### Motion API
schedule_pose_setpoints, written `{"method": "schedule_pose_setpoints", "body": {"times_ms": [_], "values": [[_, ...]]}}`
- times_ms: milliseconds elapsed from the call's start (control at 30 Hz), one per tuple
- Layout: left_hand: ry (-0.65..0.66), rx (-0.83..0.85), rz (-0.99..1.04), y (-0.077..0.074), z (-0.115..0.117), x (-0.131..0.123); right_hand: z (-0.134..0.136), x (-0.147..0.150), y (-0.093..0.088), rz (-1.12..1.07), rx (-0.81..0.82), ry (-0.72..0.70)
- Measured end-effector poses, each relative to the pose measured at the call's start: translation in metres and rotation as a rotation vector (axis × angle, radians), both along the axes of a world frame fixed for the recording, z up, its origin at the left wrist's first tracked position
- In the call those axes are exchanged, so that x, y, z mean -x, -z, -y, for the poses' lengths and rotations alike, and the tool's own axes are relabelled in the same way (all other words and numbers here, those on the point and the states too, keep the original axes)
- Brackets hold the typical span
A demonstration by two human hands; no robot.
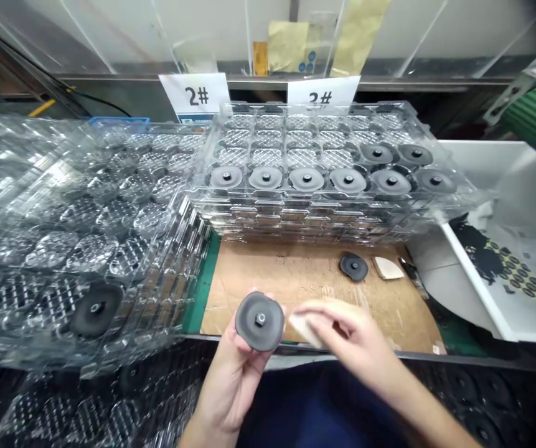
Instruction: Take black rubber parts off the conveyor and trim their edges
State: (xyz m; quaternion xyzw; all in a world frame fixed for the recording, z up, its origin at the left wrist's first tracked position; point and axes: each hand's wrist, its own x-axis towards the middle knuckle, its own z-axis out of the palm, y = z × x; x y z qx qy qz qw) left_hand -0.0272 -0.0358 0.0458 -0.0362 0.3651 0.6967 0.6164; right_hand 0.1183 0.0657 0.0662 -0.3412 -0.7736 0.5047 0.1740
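My left hand point(244, 367) grips a black round disc part point(259, 322) with a metal stud at its centre, its face turned up towards me. Just to the right, a folded off-white pad point(305, 330) is pinched between the thumb and fingers of my right hand point(342, 330). The pad is close to the disc's right edge; a small gap shows between them. On the brown cardboard point(249, 267) lies another black disc part point(353, 266), with a cream-coloured wedge-shaped pad point(388, 268) beside it.
A stack of clear plastic trays point(305, 211) stands at the back, black discs in its nearer pockets. More clear trays point(62, 205) spread along the left, one holding a dark disc point(96, 309). At right sits a white bin point(475, 280) with black pieces and sticker sheets.
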Motion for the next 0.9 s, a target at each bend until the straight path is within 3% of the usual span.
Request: {"method": "schedule_pose_setpoints", "body": {"times_ms": [67,167,267,333,467,533,667,733,833,900], "values": [[0.0,-0.049,0.023,-0.003,0.001,-0.004,-0.008,-0.006,0.029,0.028,-0.007,0.141],[0.036,-0.118,0.074,-0.009,0.0,-0.013,-0.013,-0.001,0.071,0.044,-0.049,0.194],[0.108,-0.178,0.124,-0.017,0.0,-0.018,-0.01,0.004,0.092,0.037,-0.092,0.246],[0.155,-0.212,0.145,-0.022,0.001,-0.019,-0.007,0.003,0.089,0.019,-0.098,0.27],[0.141,-0.171,0.082,-0.023,0.0,-0.022,-0.002,-0.01,0.066,-0.024,-0.064,0.222],[0.131,-0.147,-0.121,-0.019,-0.001,-0.025,0.001,-0.016,0.058,-0.036,-0.036,0.196],[0.039,-0.111,-0.86,-0.005,-0.007,-0.037,0.008,-0.027,0.059,-0.037,0.021,0.22],[-0.036,-0.135,-1.126,0.001,-0.009,-0.041,0.011,-0.032,0.061,-0.043,0.044,0.243],[-0.084,-0.203,-1.265,0.003,-0.01,-0.041,0.012,-0.037,0.055,-0.07,0.07,0.263],[-0.028,-0.215,-1.272,0.001,-0.008,-0.036,0.011,-0.039,0.046,-0.094,0.083,0.275]]}}
